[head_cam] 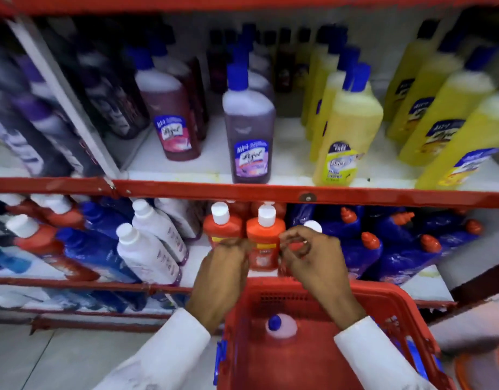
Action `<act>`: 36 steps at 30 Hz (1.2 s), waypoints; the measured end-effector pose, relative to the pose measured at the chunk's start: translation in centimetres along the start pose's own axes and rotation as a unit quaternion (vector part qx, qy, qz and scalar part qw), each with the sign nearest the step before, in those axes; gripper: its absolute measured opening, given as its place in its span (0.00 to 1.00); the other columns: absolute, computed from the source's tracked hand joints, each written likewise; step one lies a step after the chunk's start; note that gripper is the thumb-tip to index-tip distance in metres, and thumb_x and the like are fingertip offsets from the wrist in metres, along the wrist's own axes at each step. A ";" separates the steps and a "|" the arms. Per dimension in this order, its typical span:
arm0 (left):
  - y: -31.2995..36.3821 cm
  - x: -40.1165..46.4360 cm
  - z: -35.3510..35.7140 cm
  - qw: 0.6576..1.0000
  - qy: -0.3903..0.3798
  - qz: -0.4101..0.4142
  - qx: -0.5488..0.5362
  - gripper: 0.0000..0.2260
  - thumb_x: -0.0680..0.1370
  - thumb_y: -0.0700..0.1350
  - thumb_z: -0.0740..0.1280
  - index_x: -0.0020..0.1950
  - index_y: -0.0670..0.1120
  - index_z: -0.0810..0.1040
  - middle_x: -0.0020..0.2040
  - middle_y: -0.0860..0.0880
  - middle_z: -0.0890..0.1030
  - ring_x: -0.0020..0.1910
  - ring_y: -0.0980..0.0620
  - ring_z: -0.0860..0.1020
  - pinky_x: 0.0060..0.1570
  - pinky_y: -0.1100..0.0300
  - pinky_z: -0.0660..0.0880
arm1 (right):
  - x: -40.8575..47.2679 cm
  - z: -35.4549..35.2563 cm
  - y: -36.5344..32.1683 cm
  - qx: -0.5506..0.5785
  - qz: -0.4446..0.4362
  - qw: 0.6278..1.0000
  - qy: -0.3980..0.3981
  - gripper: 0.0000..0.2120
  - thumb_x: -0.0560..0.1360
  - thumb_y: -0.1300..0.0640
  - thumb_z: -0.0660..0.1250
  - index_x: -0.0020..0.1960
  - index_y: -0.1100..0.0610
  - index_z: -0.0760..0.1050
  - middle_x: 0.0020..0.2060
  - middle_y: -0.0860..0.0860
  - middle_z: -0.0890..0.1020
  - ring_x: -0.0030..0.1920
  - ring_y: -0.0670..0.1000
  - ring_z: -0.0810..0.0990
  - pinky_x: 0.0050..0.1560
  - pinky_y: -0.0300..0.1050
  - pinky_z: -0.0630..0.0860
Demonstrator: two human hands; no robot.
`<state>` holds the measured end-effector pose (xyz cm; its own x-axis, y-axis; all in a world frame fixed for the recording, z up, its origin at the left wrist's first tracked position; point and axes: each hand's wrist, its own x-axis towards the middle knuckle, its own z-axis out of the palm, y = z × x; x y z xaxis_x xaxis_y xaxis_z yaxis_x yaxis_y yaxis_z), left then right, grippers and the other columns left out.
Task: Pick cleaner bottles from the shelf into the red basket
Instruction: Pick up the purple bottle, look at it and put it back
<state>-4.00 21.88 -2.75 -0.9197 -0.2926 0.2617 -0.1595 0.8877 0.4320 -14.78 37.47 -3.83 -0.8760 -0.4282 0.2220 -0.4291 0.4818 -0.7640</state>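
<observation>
Three orange cleaner bottles with white caps stand on the lower shelf. My left hand [223, 268] reaches to the gap between the left one [221, 223] and the middle bottle [265, 240], its fingertips blurred against them. My right hand [313, 257] is curled around the third bottle, of which only the white cap [313, 226] shows. The red basket [406, 311] sits below both wrists. A clear bottle with a blue cap [280, 326] lies inside it.
The upper shelf holds purple bottles [249, 128], pink bottles [169, 114] and yellow bottles [347, 133] with blue caps. White bottles [147, 249] and blue bottles [397, 249] flank the orange ones. A red shelf rail [242, 190] runs just above my hands.
</observation>
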 end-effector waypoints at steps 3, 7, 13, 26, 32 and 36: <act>-1.1 2.5 -3.8 0.991 0.112 0.061 0.048 0.13 0.73 0.46 0.67 0.57 0.50 0.76 0.57 0.48 0.81 0.56 0.45 0.76 0.55 0.50 0.75 | 2.1 -0.3 -5.5 0.064 -0.050 0.993 0.086 0.08 0.69 0.57 0.73 0.46 0.47 0.80 0.36 0.42 0.86 0.34 0.42 0.83 0.40 0.49 0.82; -3.6 5.7 -5.8 0.979 0.189 0.065 0.046 0.18 0.73 0.47 0.68 0.63 0.48 0.73 0.64 0.45 0.76 0.63 0.42 0.71 0.62 0.47 0.71 | 5.3 1.3 -10.0 0.080 -0.097 0.969 0.213 0.20 0.67 0.54 0.74 0.57 0.50 0.75 0.51 0.49 0.82 0.50 0.52 0.81 0.52 0.54 0.79; -7.5 7.7 -3.9 0.987 0.100 0.031 0.120 0.26 0.68 0.48 0.68 0.66 0.47 0.69 0.64 0.43 0.75 0.62 0.40 0.70 0.70 0.43 0.62 | 11.4 5.3 -13.7 0.075 0.020 0.970 0.230 0.50 0.58 0.43 0.81 0.71 0.59 0.61 0.67 0.58 0.73 0.67 0.61 0.72 0.64 0.60 0.73; -9.2 7.9 -3.3 0.993 0.113 0.041 -0.002 0.25 0.69 0.43 0.70 0.66 0.48 0.72 0.63 0.47 0.77 0.64 0.46 0.70 0.72 0.46 0.59 | 12.4 -1.4 -15.6 0.466 -0.139 0.874 0.017 0.31 0.47 0.60 0.71 0.50 0.62 0.77 0.37 0.53 0.82 0.35 0.53 0.79 0.35 0.46 0.75; -10.0 8.4 -2.3 0.994 0.105 0.035 0.004 0.22 0.70 0.47 0.67 0.64 0.51 0.73 0.61 0.49 0.78 0.62 0.46 0.72 0.69 0.45 0.64 | 10.8 -3.4 -15.6 0.650 -0.127 0.698 -0.271 0.35 0.46 0.59 0.71 0.52 0.69 0.74 0.45 0.62 0.79 0.44 0.64 0.76 0.45 0.52 0.71; -10.1 8.4 -2.1 0.994 0.109 0.023 0.003 0.22 0.71 0.48 0.68 0.65 0.52 0.72 0.62 0.50 0.78 0.62 0.46 0.72 0.68 0.45 0.67 | 10.1 -4.3 -16.4 0.652 -0.215 0.646 -0.335 0.31 0.54 0.65 0.65 0.58 0.64 0.76 0.49 0.57 0.83 0.48 0.57 0.82 0.50 0.47 0.79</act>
<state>-9.40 9.69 -3.08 -0.8269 -0.3217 0.4612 -0.1226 0.9036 0.4106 -17.49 28.56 13.56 -0.2591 -0.7529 0.6050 0.3307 -0.6577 -0.6768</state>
